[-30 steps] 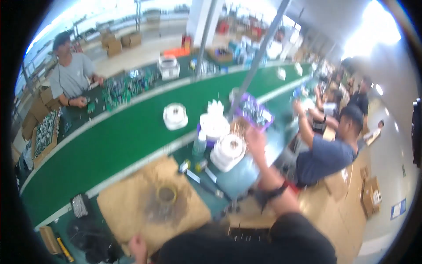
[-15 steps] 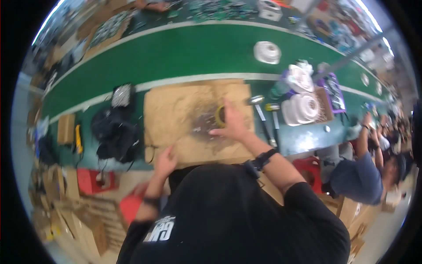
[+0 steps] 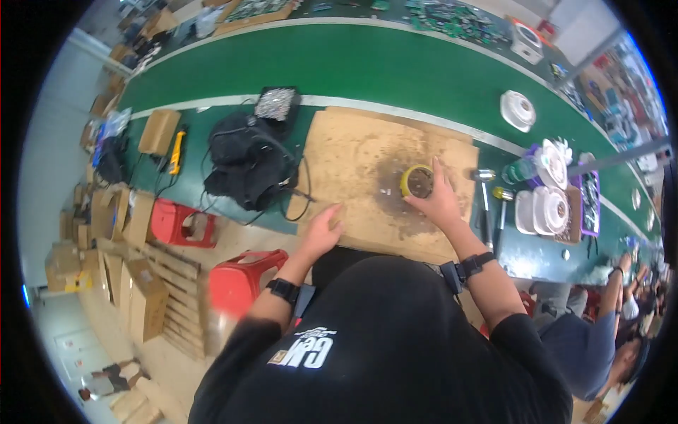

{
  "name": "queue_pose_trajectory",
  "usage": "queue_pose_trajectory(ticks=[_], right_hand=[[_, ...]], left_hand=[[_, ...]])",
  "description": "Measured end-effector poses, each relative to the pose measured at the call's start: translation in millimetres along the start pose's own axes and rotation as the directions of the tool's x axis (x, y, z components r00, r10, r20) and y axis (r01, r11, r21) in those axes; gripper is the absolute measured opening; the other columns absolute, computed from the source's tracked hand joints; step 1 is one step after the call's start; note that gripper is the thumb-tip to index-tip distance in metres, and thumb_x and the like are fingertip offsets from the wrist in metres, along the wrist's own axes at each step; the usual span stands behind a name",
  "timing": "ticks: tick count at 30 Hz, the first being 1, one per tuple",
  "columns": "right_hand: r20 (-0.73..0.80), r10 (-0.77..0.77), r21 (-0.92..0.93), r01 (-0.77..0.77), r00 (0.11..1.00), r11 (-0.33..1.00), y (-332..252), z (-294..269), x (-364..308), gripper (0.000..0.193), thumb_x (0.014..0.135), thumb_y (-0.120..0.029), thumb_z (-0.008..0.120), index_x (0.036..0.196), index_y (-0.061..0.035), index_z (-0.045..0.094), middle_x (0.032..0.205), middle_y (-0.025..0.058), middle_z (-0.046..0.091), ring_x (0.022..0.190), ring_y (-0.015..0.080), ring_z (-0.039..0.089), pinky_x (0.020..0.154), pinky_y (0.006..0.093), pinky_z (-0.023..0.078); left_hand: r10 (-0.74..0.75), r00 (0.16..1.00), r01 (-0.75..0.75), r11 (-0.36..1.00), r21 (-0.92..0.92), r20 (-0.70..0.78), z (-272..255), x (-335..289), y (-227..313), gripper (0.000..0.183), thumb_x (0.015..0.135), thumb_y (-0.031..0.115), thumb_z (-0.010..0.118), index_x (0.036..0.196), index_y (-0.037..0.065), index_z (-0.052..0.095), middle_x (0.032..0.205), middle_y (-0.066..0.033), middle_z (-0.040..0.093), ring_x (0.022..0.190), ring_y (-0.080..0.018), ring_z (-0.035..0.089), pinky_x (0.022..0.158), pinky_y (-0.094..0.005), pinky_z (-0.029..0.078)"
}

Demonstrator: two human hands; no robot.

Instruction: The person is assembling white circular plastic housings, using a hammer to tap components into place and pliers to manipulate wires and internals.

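My right hand (image 3: 443,203) spans a yellow ring (image 3: 405,184), thumb on the near side and fingers along its right side. Dark, speckled material shows inside the ring; what it is I cannot tell. The ring rests on a brown cardboard sheet (image 3: 353,152) that is stained dark around it. By the front left edge of the cardboard lies my left hand (image 3: 323,230), loosely bent, thumb apart from the fingers, with nothing seen in it.
Two hammers (image 3: 485,205) (image 3: 502,212) lie right of the cardboard, near white round housings (image 3: 547,210) and a purple basket (image 3: 590,205). A black bag (image 3: 247,166), a box of small metal parts (image 3: 277,104) and a yellow tool (image 3: 176,152) are leftward. A co-worker (image 3: 575,346) sits at right.
The view has swung, so the table's things appear farther right in the picture. My right hand stays at the yellow ring, and my left hand stays by the cardboard's front edge.
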State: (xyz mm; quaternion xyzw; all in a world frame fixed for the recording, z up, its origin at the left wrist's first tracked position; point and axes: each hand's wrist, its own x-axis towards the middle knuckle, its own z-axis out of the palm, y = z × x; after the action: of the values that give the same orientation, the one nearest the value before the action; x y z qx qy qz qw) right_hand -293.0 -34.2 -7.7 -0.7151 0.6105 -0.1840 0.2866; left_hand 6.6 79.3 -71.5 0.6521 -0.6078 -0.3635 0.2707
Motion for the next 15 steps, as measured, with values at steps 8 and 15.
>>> queue_pose_trajectory(ticks=[8,15], right_hand=[[-0.221,-0.154,-0.004,0.157,0.963,0.988,31,18,-16,0.062,0.079,-0.031,0.076,0.129,-0.0020,0.052,0.126,0.0226,0.054,0.116,0.0393,0.052,0.097,0.0453,0.045],[-0.177,0.011,0.358,0.054,0.984,0.932,53,7,-52,0.017,0.092,-0.009,0.060,0.106,0.0008,0.058,0.096,0.0139,0.062,0.088,0.0233,0.063,0.079,0.0336,0.049]], left_hand=[[-0.252,0.952,0.183,0.925,-0.334,-0.175,-10,-5,4,0.043,0.088,0.010,0.063,0.130,0.001,0.055,0.120,-0.0155,0.063,0.100,-0.0185,0.064,0.087,-0.0311,0.050],[-0.293,0.920,0.144,0.871,-0.469,-0.261,-29,-13,-15,0.036,0.090,0.008,0.063,0.125,-0.001,0.057,0.108,-0.0075,0.065,0.092,-0.0151,0.063,0.082,-0.0286,0.051]])
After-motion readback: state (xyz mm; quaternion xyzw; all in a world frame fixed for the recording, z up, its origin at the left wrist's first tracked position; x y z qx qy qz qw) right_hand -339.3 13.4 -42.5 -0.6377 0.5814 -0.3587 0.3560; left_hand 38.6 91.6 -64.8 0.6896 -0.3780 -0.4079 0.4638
